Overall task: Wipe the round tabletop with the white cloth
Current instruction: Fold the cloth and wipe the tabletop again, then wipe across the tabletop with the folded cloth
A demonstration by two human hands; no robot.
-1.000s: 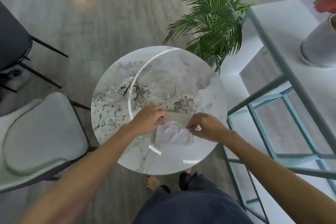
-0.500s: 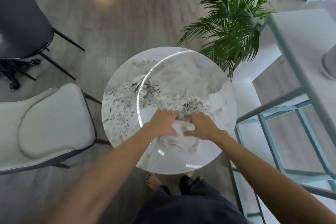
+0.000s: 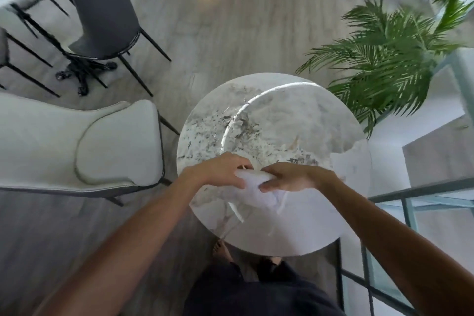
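Over round white marble tabletop [image 3: 295, 120]: left hand [image 3: 220, 171], right hand [image 3: 287, 177] both clutch bunched white cloth [image 3: 256, 183]; best flatten it, sweep overlapping passes.

Round marble-patterned tabletop [image 3: 282, 120] standing on grey wood floor [image 3: 218, 20]; a bunched white cloth [image 3: 259, 187] lies near its front edge

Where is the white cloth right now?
In the head view, the white cloth is bunched between the left hand and right hand, over the round tabletop's near half.
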